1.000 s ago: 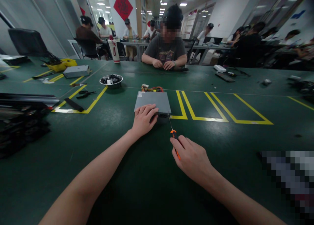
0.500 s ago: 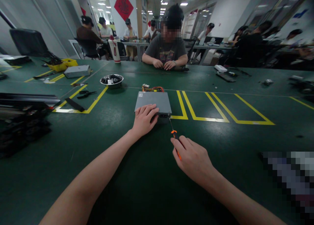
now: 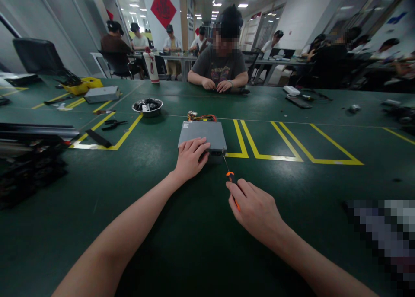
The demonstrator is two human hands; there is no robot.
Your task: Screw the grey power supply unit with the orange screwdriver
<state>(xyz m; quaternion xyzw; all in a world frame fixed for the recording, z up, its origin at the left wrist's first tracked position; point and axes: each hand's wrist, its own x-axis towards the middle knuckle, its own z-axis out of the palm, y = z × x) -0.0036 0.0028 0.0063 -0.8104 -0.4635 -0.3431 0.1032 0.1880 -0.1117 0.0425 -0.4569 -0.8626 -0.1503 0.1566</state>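
Note:
A grey metal power supply (image 3: 207, 133) lies flat on the green table, with a bundle of coloured wires (image 3: 204, 117) at its far side. My left hand (image 3: 192, 156) rests on its near left part, fingers stretched over the top and the thumb by the near edge. In my right hand (image 3: 253, 202), closed around the handle, is an orange and black screwdriver (image 3: 230, 177). Its thin shaft points up to the near right corner of the power supply. Whether the tip sits in a screw is too small to tell.
A metal bowl (image 3: 147, 108) of small dark parts stands left of the wires. Pliers (image 3: 113, 124) and a black strip (image 3: 99, 138) lie further left, near stacked dark metal parts (image 3: 29, 158). Across the table sits a person (image 3: 222, 59). Yellow tape (image 3: 275, 158) marks the right side.
Almost nothing differs. My left hand and the power supply have stayed put, and my right hand with the screwdriver shows only a very slight shift.

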